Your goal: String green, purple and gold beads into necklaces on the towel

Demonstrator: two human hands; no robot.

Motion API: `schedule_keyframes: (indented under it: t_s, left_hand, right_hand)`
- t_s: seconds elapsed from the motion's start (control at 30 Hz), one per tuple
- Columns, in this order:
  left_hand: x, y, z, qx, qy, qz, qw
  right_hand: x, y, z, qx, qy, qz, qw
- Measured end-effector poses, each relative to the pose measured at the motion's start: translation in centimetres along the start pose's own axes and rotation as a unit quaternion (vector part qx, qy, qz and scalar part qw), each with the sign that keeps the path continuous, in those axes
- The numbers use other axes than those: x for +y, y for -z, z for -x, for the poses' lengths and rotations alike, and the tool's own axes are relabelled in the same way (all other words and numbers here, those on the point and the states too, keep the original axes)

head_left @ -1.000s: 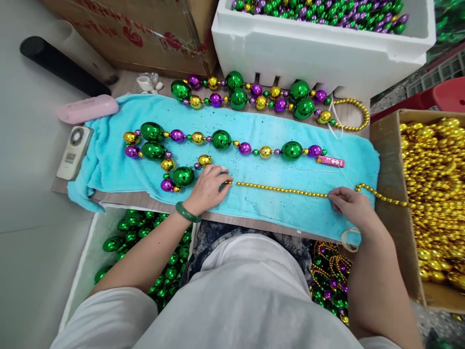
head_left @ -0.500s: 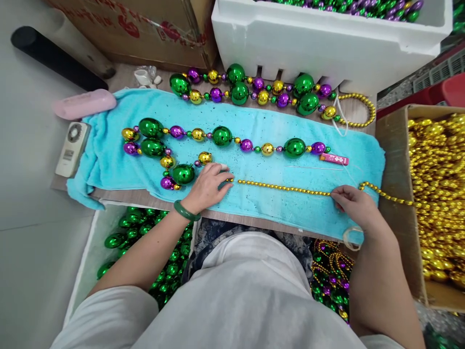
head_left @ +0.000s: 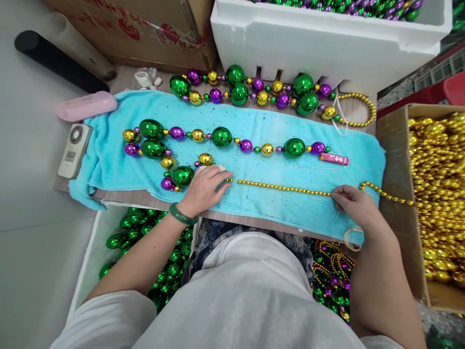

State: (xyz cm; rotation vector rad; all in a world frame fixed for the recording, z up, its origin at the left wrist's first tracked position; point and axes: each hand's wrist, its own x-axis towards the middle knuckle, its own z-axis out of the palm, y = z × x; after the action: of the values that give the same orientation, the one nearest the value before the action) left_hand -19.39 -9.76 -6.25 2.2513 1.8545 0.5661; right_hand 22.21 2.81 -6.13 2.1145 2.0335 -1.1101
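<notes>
My left hand point(head_left: 209, 188) lies low over the blue towel point(head_left: 269, 123), its thumb and index finger apart at the left end of a gold bead strand point(head_left: 283, 186). A small white patch shows by its other fingertips; I cannot make out what it is. My right hand point(head_left: 348, 198) pinches the strand farther right, and the strand runs straight between the hands. Beyond it, more gold beads point(head_left: 388, 195) lead over the carton's edge. A garland of green, purple and gold beads point(head_left: 221, 136) lies bent on the towel, one end near my left hand.
A pink stick point(head_left: 334, 159) and a thin needle point(head_left: 314, 167) lie on the towel. Behind is a second garland point(head_left: 239, 94), before a white foam box point(head_left: 290, 41). A carton point(head_left: 392, 140) of gold beads stands right; green beads point(head_left: 174, 266) fill a box below left.
My left hand has shifted slightly left. My right hand and the gold strand stay where they were.
</notes>
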Motion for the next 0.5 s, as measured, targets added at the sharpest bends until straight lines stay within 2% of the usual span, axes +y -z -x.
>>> schedule_keyframes:
  t_s: [0.3,0.5]
  left_hand:
    - [0.7,-0.9,-0.5,-0.009,-0.005,-0.023,1.0]
    - [1.0,-0.4,0.2,0.047,0.025,-0.074,0.996]
  right_hand:
    - [-0.2,-0.1,0.1,-0.001,-0.016,0.003,1.0]
    - [0.2,-0.2,-0.1,0.001,-0.023,0.009,1.0]
